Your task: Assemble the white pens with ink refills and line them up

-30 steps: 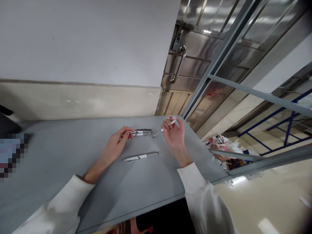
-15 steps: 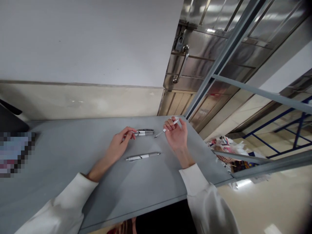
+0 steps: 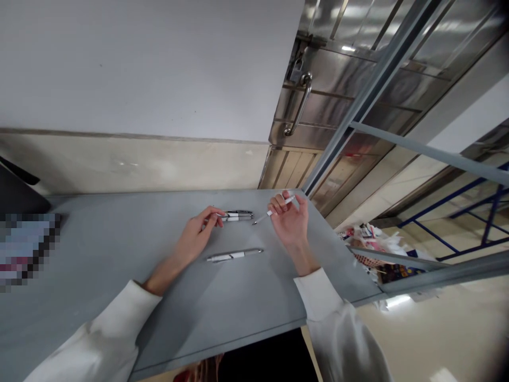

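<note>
My right hand (image 3: 293, 225) is turned palm up, its fingers curled around a white and clear pen (image 3: 269, 213). The pen's tip slants down to the left, a little above the table. Near the back of the table, the fingertips of my left hand (image 3: 199, 231) close on the left ends of several white and grey pens (image 3: 238, 216) lying side by side. My fingers hide those ends. Closer to me, a single white and silver pen (image 3: 235, 255) lies by itself, its tip pointing right.
The grey table (image 3: 222, 297) meets a wall (image 3: 131, 164) at the back. At its right corner stands a metal post (image 3: 336, 140), with a steel door (image 3: 330, 74) behind. A dark object (image 3: 19, 193) and a blurred patterned item (image 3: 26, 246) are at the left. Bagged goods (image 3: 377, 241) lie beyond the right edge.
The whole view has shifted slightly. Both hands keep nearly the same pose, with the pen still in my right hand and the other pens in place.
</note>
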A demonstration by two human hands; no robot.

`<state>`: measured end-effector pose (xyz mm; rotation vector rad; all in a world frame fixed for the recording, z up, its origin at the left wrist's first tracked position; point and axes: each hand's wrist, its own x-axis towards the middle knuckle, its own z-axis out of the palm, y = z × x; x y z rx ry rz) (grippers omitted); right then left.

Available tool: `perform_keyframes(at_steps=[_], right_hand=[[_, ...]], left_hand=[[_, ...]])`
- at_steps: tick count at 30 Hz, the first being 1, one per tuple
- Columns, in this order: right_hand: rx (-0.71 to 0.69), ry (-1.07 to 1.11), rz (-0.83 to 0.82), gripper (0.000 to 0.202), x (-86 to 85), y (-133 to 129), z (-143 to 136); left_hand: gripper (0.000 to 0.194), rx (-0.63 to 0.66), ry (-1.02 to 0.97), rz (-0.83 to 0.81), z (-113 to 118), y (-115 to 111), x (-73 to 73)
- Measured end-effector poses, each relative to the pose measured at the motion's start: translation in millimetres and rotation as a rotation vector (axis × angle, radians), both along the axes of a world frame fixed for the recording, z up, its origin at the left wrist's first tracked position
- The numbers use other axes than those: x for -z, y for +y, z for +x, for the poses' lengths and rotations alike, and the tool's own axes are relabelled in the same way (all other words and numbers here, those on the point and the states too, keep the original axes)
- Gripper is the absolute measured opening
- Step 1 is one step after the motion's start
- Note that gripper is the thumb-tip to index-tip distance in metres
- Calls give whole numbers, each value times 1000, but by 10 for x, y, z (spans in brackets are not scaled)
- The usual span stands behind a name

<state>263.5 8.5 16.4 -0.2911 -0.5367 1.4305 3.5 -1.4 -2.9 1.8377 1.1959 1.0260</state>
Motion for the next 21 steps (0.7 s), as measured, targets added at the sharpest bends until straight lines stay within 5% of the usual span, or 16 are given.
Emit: perform_keyframes(at_steps=[21], right_hand=[[124,-249,-42,26,-89,-46,-55]], left_hand=[[30,15,21,-7,16,-51,-54]])
